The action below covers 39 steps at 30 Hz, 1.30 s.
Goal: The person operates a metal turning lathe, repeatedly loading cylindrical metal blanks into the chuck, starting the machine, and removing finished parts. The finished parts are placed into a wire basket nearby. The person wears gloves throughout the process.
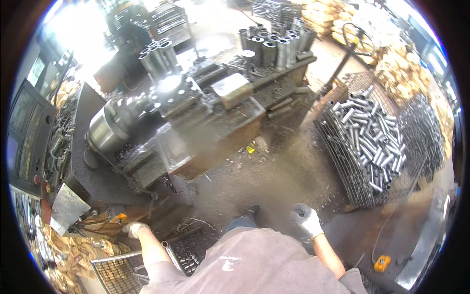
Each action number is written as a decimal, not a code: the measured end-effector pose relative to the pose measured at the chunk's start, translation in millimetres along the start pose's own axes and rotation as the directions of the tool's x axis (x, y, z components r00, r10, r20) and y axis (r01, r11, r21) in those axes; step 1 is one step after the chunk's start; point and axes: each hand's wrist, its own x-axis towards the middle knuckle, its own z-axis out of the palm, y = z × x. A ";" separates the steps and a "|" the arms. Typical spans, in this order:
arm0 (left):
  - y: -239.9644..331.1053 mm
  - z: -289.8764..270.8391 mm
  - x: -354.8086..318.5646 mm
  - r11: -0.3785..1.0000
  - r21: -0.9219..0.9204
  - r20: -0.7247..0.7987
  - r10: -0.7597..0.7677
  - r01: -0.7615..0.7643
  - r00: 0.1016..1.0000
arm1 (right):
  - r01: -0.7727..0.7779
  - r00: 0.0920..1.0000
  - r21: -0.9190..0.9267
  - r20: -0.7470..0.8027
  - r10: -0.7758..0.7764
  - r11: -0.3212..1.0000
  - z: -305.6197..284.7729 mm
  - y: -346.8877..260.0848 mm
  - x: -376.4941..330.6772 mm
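Observation:
My left hand (135, 229), in a pale glove, is at the lower left, near an orange-yellow piece (119, 218) on the machine's front edge. Its fingers are too small and smeared to read. Below it stands a wire cart (113, 272) with metal tubes in it. My right hand (309, 223), also gloved, hangs to the right of my body with its fingers curled. A dark round opening shows within its grip, which looks like the end of a metal tube (301, 211). Ahead stands a lathe with a large round metal chuck (106, 130).
A wire bin (342, 164) heaped with short metal tubes (374, 139) stands at right. Upright thick tubes (269, 49) crowd the machine's far end. A control panel (27, 139) rises at far left. A yellow box (382, 263) with a cable lies at lower right.

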 end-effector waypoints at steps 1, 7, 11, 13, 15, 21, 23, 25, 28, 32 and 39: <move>19.7 -16.9 -2.9 1.000 0.011 -0.152 -0.014 0.016 0.988 | 0.021 0.997 -0.012 0.068 -0.020 1.000 7.7 -13.4 16.8; 3.3 -46.3 78.8 0.427 0.347 0.088 0.871 -0.835 0.483 | 0.192 0.945 -0.231 0.307 -0.116 0.954 37.9 -61.3 89.8; 1.6 -35.7 65.8 0.502 0.287 0.169 0.812 -0.816 0.559 | 0.238 0.920 -0.291 0.374 -0.119 0.927 50.0 -75.2 120.9; 8.5 -27.9 67.6 0.649 0.208 0.140 0.721 -0.732 0.679 | 0.275 0.907 -0.296 0.395 -0.145 0.915 51.9 -77.6 136.5; 14.3 -38.3 109.7 0.925 -0.266 0.403 0.364 -0.273 0.840 | 0.333 0.872 -0.287 0.457 -0.177 0.898 54.3 -74.8 157.8; 36.1 -36.5 13.3 0.834 -0.483 0.535 0.040 0.267 0.844 | 0.428 0.816 -0.327 0.541 -0.205 0.843 47.9 -86.0 217.9; -5.5 -37.0 24.8 0.865 -0.478 0.636 0.223 0.150 0.739 | 0.470 0.806 -0.322 0.535 -0.252 0.822 46.3 -98.4 238.4; -63.4 -18.2 -14.1 0.908 -0.340 0.782 0.128 0.245 0.611 | 0.500 0.810 -0.313 0.499 -0.308 0.807 51.5 -113.1 251.6; -139.2 4.8 -72.5 0.885 0.025 0.812 -0.289 0.465 0.507 | 0.539 0.809 -0.329 0.458 -0.367 0.776 52.0 -158.4 261.2; -265.6 35.7 7.6 0.466 0.005 0.964 0.235 -0.885 0.129 | 0.503 0.835 -0.162 0.346 -0.428 0.849 51.4 -239.1 248.0; -237.6 0.6 -14.2 0.403 0.631 0.769 -0.216 -0.662 0.602 | 0.613 0.739 0.014 0.345 -0.580 0.790 46.8 -381.7 217.1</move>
